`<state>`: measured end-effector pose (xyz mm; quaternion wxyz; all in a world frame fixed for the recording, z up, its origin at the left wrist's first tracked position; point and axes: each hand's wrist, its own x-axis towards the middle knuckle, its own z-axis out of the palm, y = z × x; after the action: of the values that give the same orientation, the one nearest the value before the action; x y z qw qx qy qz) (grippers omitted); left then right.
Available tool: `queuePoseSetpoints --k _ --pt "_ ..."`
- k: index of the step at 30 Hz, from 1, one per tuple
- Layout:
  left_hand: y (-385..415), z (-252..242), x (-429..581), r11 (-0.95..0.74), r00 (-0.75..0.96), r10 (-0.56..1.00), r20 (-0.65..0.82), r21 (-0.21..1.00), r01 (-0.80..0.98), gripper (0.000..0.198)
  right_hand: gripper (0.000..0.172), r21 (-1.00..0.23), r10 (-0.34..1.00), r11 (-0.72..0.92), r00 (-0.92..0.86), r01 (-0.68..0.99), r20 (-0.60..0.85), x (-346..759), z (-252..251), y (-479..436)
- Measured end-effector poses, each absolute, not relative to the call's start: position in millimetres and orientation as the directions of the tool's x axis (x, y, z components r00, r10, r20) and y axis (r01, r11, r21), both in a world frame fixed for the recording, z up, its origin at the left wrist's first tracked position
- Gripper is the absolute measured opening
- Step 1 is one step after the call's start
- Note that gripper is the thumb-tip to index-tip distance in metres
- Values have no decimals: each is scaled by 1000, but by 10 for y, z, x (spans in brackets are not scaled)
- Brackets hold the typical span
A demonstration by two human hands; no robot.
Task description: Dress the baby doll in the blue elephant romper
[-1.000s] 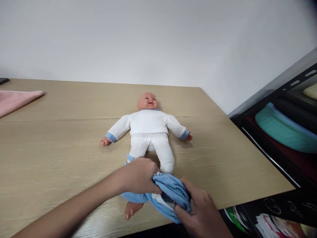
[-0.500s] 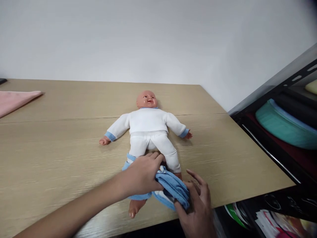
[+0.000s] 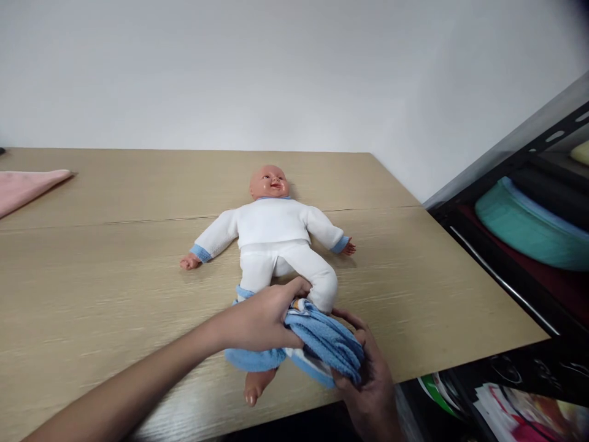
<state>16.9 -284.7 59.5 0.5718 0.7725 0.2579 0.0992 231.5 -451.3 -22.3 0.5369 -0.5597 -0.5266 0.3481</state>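
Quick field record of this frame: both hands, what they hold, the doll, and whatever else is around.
left hand: closed on blue garment, at the doll's legs
right hand: closed on the garment's near end, from below
doll: on its back, white suit; one bare foot pokes out under the garment, other foot hidden
table: wooden, bears the doll
pink cloth: table's far left
shelf: right side, holds a teal round item

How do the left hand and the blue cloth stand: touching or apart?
Touching. The head view shows the left hand closed on the blue cloth, its fingers pressed into the folds.
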Motion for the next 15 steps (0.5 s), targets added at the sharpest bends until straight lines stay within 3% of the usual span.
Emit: queuePoseSetpoints --k 7,12,15 --pt "-2829 648 180 -222 797 580 -167 909 352 31 32 -999 990 -14 143 51 -7 2466 -168 -4474" --pt "-2796 658 179 -136 793 567 -222 925 356 29 40 -994 990 -105 101 33 -101 2562 -85 -4361" --pt "-2802 663 190 -121 791 576 -207 935 332 30 43 -973 954 -215 196 -85 -228 2538 -88 -4294"
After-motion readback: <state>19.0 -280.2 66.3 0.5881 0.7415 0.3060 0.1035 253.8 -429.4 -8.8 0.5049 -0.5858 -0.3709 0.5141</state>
